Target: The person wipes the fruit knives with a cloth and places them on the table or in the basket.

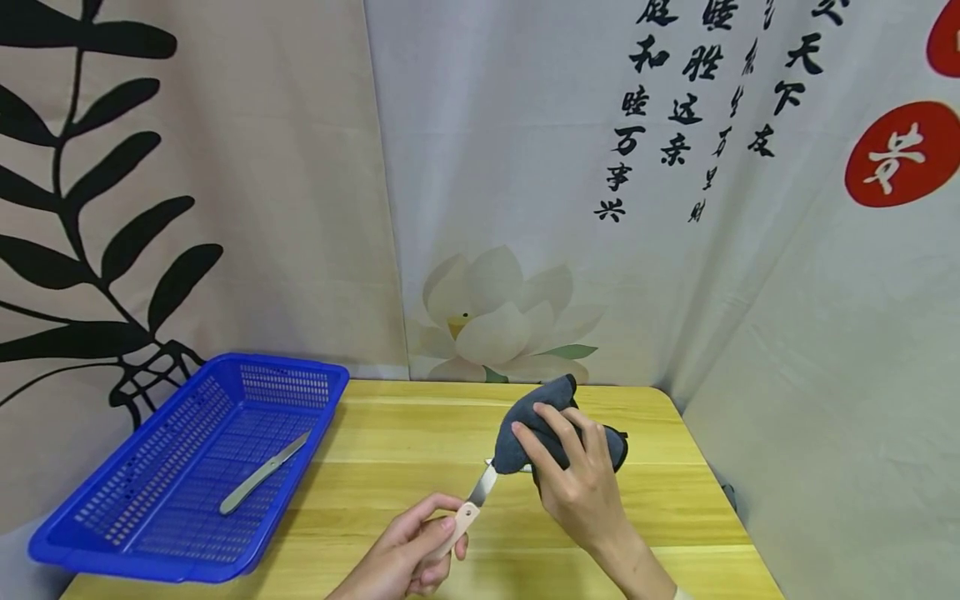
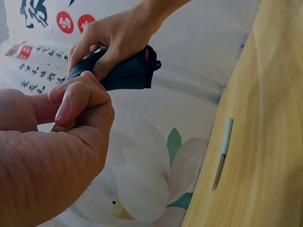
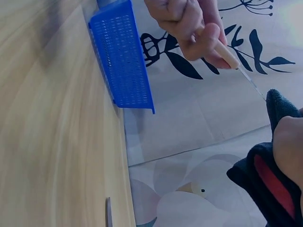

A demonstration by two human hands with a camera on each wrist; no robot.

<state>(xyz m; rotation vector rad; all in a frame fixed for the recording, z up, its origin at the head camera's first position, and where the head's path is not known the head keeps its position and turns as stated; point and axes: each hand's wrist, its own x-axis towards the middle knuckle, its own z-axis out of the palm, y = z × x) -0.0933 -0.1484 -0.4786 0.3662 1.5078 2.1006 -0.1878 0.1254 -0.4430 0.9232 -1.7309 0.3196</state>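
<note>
My left hand [image 1: 416, 546] grips a knife by its pale beige handle [image 1: 459, 528], blade pointing up and away. With bent fingers my right hand [image 1: 581, 479] holds a folded dark grey-blue cloth [image 1: 521, 429] at the blade's tip; the cloth hides the very end of the blade [image 1: 484, 483]. In the right wrist view the cloth [image 3: 279, 106] shows a red strip inside its dark edge. Mostly hidden behind the cloth in the head view, a second knife [image 2: 226, 139] with a pale green handle lies on the table, plain to see in the left wrist view.
A blue plastic basket [image 1: 142, 571] stands at the table's left side, and another knife [image 1: 262, 475] with a pale green handle lies inside it. The wooden table [image 1: 405, 425] ends at a printed curtain [image 1: 285, 208] behind and to the right.
</note>
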